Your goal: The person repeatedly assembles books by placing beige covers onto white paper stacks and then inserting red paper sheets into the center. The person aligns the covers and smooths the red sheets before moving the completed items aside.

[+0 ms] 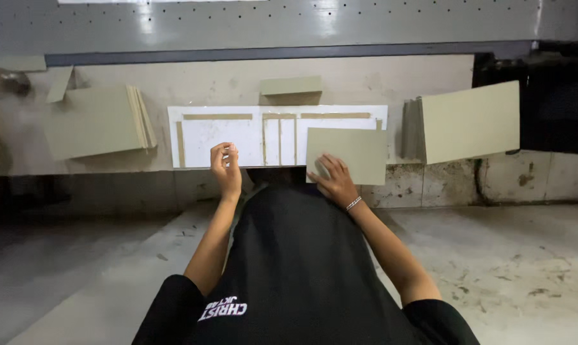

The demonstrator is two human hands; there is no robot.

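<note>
Right hand flat on grey-green board, white sheet beneath

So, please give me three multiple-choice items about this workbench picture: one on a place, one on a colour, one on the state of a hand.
1. Where does the grey-green board under the right hand lie?
A. on the right part of the white sheet
B. on the floor
C. on the left stack

2. What colour are the board stacks at both sides?
A. red
B. grey-green
C. blue

3. How is the left hand?
A. flat on the board
B. fingers curled, over the sheet's near edge
C. holding a stack

Key: 1 A, the board covers the sheet's right end. 2 B, both stacks look grey-green. 3 B, the fingers are bent together, gripping no board.
</note>
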